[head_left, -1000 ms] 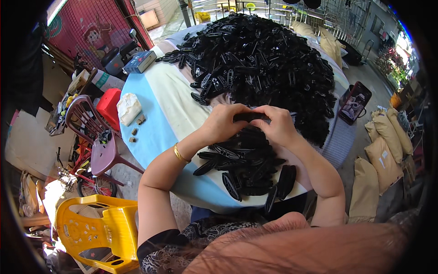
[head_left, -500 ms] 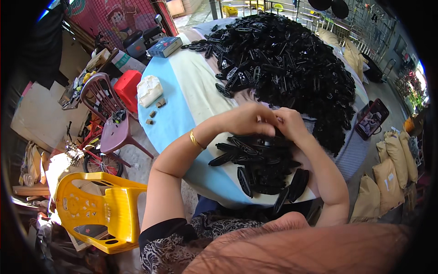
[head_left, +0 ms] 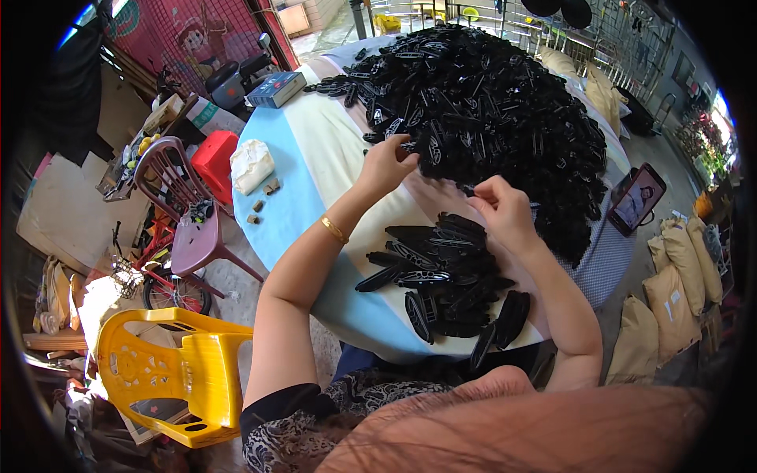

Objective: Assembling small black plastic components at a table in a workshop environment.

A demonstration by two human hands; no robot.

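Our left hand [head_left: 388, 164] reached into the near edge of the big heap [head_left: 489, 102] of black plastic pieces, fingers pinching one there. Right hand [head_left: 502, 211] sat nearer us, above the small sorted pile [head_left: 441, 276], curled; whether it gripped anything, we could not tell.

Blue box [head_left: 275, 88] at table's far edge (flat), lit phone screen [head_left: 637, 199] right

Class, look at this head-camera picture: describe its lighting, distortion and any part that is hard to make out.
Head view: daylight falls evenly on the table; the fisheye bends its edge and blacks out the corners; the big pile of black plastic pieces merges into one dark mass; the left hand and right hand are sharp; the foreground clothing is blurred.
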